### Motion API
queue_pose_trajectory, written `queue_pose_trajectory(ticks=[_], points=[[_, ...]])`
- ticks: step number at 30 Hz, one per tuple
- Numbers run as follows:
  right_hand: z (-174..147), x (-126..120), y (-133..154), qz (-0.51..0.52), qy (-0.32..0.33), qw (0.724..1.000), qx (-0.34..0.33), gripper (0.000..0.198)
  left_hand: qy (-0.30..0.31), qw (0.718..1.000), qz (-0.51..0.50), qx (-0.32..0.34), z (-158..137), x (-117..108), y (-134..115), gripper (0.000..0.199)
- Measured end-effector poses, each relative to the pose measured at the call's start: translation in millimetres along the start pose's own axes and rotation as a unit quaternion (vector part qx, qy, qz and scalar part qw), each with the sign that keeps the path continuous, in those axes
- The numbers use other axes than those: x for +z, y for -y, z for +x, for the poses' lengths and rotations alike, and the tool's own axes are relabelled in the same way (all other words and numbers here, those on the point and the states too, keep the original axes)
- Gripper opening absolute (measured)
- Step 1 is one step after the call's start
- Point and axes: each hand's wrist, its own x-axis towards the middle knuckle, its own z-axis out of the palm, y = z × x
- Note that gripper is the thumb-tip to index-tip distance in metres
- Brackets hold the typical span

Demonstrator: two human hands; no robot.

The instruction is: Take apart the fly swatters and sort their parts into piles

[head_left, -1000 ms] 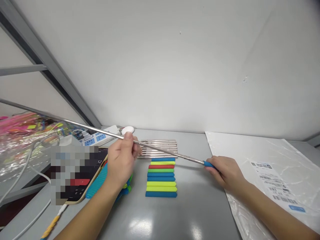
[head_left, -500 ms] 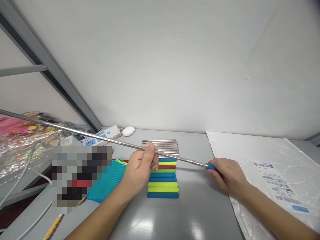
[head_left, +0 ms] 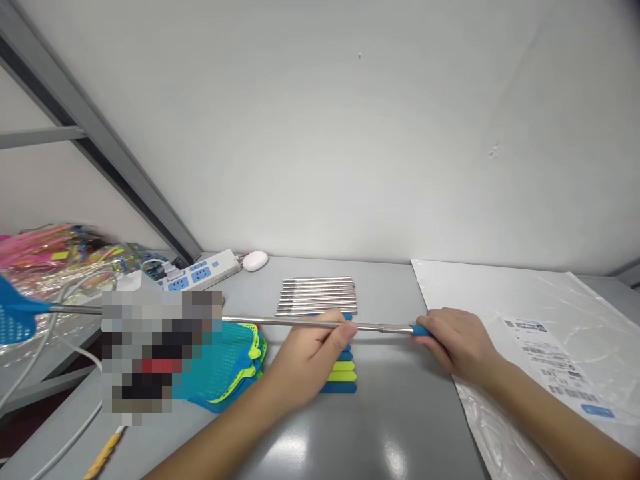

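A fly swatter with an extended telescopic metal rod point(head_left: 280, 321) lies nearly level across the view, held in both hands. Its blue mesh head point(head_left: 17, 313) shows at the far left edge. Around the rod, right of its middle, my left hand point(head_left: 313, 363) is closed with the thumb on top. The blue handle sits inside my closed right hand point(head_left: 457, 340), which hides most of it. Beneath my left hand lie coloured handle grips point(head_left: 343, 377), partly covered. Behind them is a row of several short metal rods point(head_left: 317, 295). Blue and yellow-green swatter heads point(head_left: 220, 360) are stacked to the left.
A white power strip point(head_left: 215, 270) and a white mouse-like object point(head_left: 255, 261) stand by the wall. Plastic-wrapped colourful items point(head_left: 60, 267) and white cables are at left. A white shipping bag point(head_left: 500, 300) covers the right side. A pixelated patch hides part of the table.
My left hand has moved right along the rod, closer to my right hand. The rod has swung to nearly level, and its blue head has come into view at left.
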Motion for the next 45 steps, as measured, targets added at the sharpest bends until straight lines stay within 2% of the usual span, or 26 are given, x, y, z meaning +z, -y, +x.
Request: queue_pose_trajectory(ticks=[3,7,9,11,17,24,26,29,31,35,38,41,43,45], points=[[-1,-2,-12,-0.037,-0.019,0.999,0.014,0.020,-0.101,0.992,-0.039,0.059,3,-20,-2,0.048],[-3,1,-20,-0.034,0.000,0.999,0.041,0.020,-0.235,0.953,-0.125,0.144,7,-44,-1,0.041],[-3,4,-21,-0.013,0.015,0.997,0.073,0.018,-0.280,0.933,-0.136,0.180,9,-49,-2,0.040],[-3,6,-22,0.015,0.024,0.994,0.110,0.017,-0.295,0.929,-0.129,0.183,11,-50,-2,0.042],[-5,11,-25,0.041,0.015,0.988,0.148,0.015,-0.243,0.956,-0.122,0.107,13,-38,0,0.046],[-4,7,-21,0.011,0.002,0.992,0.124,0.015,-0.207,0.970,-0.082,0.098,11,-44,6,0.045],[-2,7,-13,0.009,-0.002,0.996,0.088,0.015,-0.169,0.982,-0.038,0.077,9,-38,8,0.046],[1,8,1,0.025,0.012,0.999,0.030,0.015,-0.064,0.997,0.022,0.033,4,-18,10,0.046],[2,8,9,0.036,0.017,0.999,0.019,0.015,-0.029,0.999,0.034,0.016,1,-5,10,0.045],[1,6,17,0.046,0.013,0.998,0.031,0.013,-0.033,0.999,0.017,-0.004,0,7,10,0.046],[2,7,18,0.066,0.020,0.997,0.041,0.013,-0.023,1.000,0.007,-0.012,0,4,8,0.047],[2,9,14,0.087,0.030,0.995,0.044,0.016,-0.025,0.999,0.024,0.011,2,-5,7,0.047],[2,10,8,0.084,0.028,0.995,0.043,0.017,-0.070,0.997,-0.008,0.037,3,-14,8,0.047],[1,11,1,0.067,0.022,0.996,0.048,0.018,-0.158,0.980,-0.095,0.073,7,-24,8,0.050]])
